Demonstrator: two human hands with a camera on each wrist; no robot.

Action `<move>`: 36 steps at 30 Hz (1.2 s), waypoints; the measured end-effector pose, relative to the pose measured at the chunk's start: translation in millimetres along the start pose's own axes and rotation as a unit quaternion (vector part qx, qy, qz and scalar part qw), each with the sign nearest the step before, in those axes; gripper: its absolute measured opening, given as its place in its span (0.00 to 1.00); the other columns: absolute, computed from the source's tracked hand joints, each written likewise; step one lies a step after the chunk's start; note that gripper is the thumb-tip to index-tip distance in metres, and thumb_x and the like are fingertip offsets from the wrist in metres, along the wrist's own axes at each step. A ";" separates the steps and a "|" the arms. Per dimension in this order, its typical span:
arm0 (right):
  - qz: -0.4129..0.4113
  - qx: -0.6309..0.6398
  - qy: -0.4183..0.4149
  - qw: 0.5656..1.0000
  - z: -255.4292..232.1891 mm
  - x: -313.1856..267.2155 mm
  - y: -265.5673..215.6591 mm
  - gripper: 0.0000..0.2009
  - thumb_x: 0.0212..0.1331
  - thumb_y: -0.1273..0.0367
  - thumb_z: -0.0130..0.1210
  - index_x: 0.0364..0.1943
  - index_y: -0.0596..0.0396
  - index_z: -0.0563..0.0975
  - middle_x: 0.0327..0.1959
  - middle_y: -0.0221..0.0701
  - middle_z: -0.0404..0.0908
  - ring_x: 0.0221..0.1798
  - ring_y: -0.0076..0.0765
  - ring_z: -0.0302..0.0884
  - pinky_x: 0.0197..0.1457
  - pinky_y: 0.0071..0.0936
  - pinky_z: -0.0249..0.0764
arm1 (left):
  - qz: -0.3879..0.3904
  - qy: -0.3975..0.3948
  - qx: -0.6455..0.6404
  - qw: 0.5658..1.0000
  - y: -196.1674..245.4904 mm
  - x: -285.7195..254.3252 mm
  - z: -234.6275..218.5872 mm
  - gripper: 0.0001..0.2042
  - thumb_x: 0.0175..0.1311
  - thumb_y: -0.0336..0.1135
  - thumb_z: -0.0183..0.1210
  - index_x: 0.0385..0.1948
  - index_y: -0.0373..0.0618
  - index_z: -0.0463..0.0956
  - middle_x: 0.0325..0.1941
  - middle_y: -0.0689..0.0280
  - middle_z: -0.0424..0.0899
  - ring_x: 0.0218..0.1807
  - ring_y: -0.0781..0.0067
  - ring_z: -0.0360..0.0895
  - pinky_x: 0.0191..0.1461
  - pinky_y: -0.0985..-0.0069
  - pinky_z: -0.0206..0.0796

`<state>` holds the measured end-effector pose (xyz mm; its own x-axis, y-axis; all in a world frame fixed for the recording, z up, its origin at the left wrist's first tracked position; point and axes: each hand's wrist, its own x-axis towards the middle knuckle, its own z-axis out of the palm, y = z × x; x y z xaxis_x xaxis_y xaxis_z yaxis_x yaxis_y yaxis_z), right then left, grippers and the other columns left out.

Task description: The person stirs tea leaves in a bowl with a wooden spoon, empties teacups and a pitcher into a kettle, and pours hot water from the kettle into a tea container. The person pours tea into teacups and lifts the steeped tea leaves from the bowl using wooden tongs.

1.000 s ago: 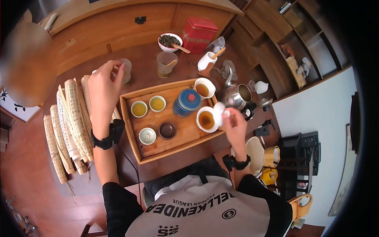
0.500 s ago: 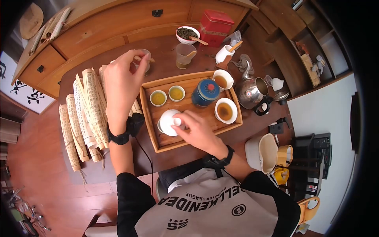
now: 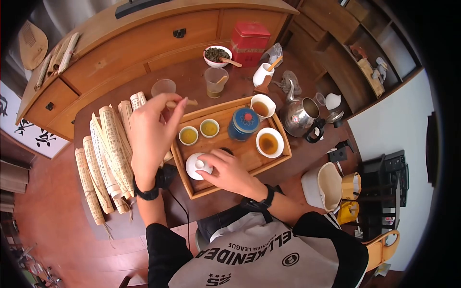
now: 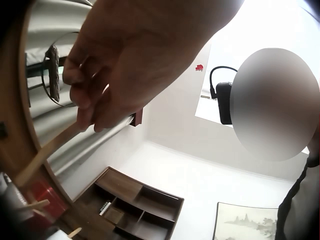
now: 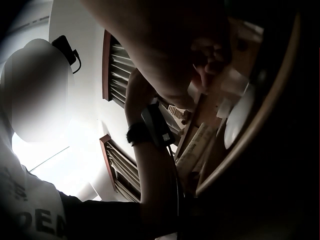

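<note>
My left hand point(image 3: 156, 122) is raised over the left end of the tray, pinching a thin wooden stick point(image 4: 47, 152) between thumb and fingers. At the tray's front left, a white knobbed lid point(image 3: 191, 169) sits over the small pale cup, hiding it. My right hand point(image 3: 228, 173) is right at the lid, thumb and forefinger spread either side of its knob; in the right wrist view the fingers show apart from the knob. A dark cup is mostly hidden behind this hand. Two small cups of yellow-green tea point(image 3: 188, 136) stand behind the lid.
The wooden tray point(image 3: 240, 154) also carries a blue tin point(image 3: 244, 124), a white bowl of brown tea point(image 3: 270, 143) and a white pitcher point(image 3: 261, 106). A steel kettle point(image 3: 298, 116) stands right, bamboo scrolls point(image 3: 115, 144) left, plastic cups point(image 3: 214, 81) behind.
My right hand has carried the white lid leftward from beside the brown-tea bowl to the small pale cup, and its fingers have spread from the knob. My left hand keeps its stick, now nearer the tray.
</note>
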<state>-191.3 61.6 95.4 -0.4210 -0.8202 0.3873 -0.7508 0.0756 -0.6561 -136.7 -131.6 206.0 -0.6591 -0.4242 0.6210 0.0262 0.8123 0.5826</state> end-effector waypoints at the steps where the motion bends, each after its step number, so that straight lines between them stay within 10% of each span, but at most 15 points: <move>1: 0.000 -0.001 0.004 1.000 -10.6 -1.3 -5.6 0.15 0.57 0.66 0.66 0.46 0.57 0.79 0.36 0.36 0.78 0.36 0.46 0.79 0.40 0.38 0.77 | -0.027 -0.020 -0.025 0.999 7.7 -2.9 -1.4 0.05 0.61 0.29 0.67 0.33 0.38 0.84 0.24 0.62 0.86 0.23 0.77 0.74 0.28 0.79 0.63; 4: -0.005 0.035 0.118 0.992 -40.7 -5.4 -17.7 0.19 0.55 0.74 0.67 0.52 0.56 0.78 0.26 0.31 0.74 0.28 0.32 0.73 0.32 0.29 0.71 | 0.003 -0.048 -0.036 0.998 31.6 -15.0 -8.1 0.05 0.59 0.27 0.68 0.33 0.37 0.84 0.28 0.62 0.86 0.25 0.70 0.78 0.31 0.77 0.67; 13: -0.002 -0.021 0.200 0.979 -75.7 -18.4 -18.0 0.25 0.47 0.81 0.64 0.55 0.59 0.78 0.33 0.37 0.78 0.33 0.39 0.80 0.35 0.31 0.76 | 0.239 -0.125 -0.122 0.955 66.5 -50.7 47.3 0.08 0.55 0.28 0.67 0.34 0.39 0.80 0.28 0.62 0.79 0.29 0.61 0.77 0.30 0.68 0.69; 21: 0.001 -0.101 0.287 0.953 -86.6 -40.9 5.6 0.09 0.51 0.80 0.66 0.37 0.58 0.83 0.29 0.36 0.81 0.24 0.33 0.79 0.26 0.26 0.73 | 0.239 -0.161 -0.108 0.952 74.5 -53.3 44.4 0.10 0.54 0.30 0.69 0.36 0.39 0.81 0.33 0.63 0.80 0.31 0.63 0.77 0.32 0.70 0.70; 25: 0.103 -0.016 0.343 0.934 -110.5 -63.5 42.7 0.05 0.60 0.77 0.64 0.40 0.59 0.84 0.28 0.25 0.81 0.23 0.12 0.69 0.23 0.14 0.60 | 0.213 -0.119 -0.094 0.965 65.9 -42.3 25.1 0.12 0.52 0.32 0.72 0.36 0.39 0.81 0.32 0.62 0.81 0.30 0.61 0.78 0.32 0.68 0.70; 36: 0.227 -0.012 0.314 0.922 -134.8 -94.9 87.0 0.08 0.69 0.72 0.59 0.44 0.63 0.81 0.30 0.22 0.81 0.29 0.10 0.70 0.29 0.11 0.63 | 0.140 -0.080 -0.080 0.984 59.5 -36.2 1.1 0.08 0.50 0.21 0.67 0.32 0.34 0.80 0.32 0.58 0.83 0.28 0.67 0.76 0.32 0.75 0.68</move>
<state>-285.3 222.5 88.9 -0.9002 -0.2119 0.3804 -0.4333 0.3484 -0.8312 -112.1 -67.5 217.6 -0.7183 -0.1139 0.6863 0.3333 0.8095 0.4833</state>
